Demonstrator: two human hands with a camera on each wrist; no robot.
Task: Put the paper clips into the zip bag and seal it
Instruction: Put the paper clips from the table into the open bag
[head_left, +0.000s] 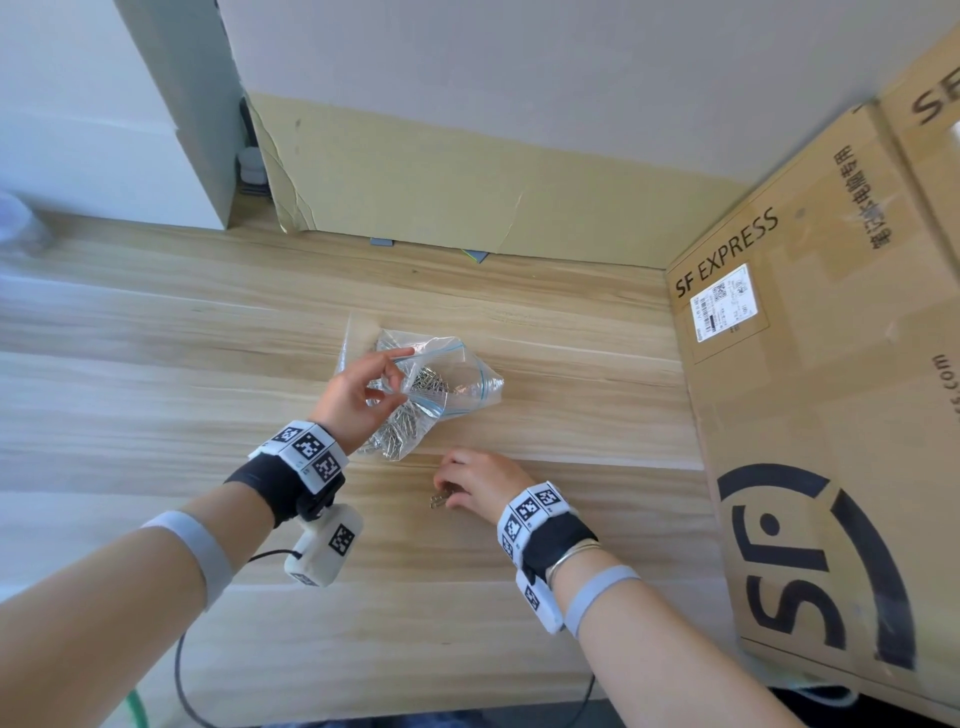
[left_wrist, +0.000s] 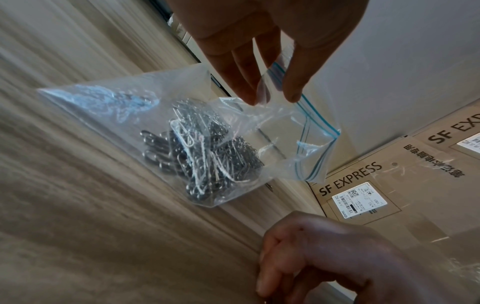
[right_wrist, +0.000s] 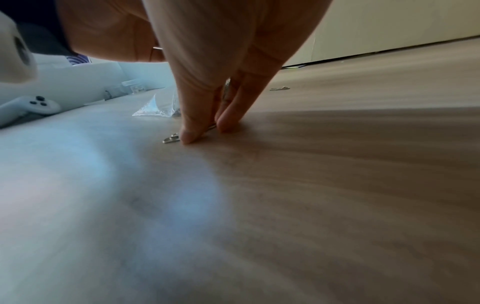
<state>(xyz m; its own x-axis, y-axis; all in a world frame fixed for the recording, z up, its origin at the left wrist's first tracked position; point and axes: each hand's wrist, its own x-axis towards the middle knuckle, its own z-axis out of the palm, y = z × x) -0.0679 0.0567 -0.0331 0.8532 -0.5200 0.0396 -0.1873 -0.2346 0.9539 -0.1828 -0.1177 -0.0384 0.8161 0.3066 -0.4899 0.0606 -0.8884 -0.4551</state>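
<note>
A clear zip bag with a blue seal strip lies on the wooden table, its mouth lifted and unsealed. Many silver paper clips are heaped inside it. My left hand pinches the bag's upper rim between thumb and fingers and holds it up. Nearer to me, my right hand is down on the table, its fingertips pinching a few loose paper clips; another clip shows tucked between its fingers. One more loose clip lies farther off on the table.
A large SF Express cardboard box stands along the right side. A flat cardboard sheet leans on the back wall, with a white box at the back left. A white controller lies on the table's left.
</note>
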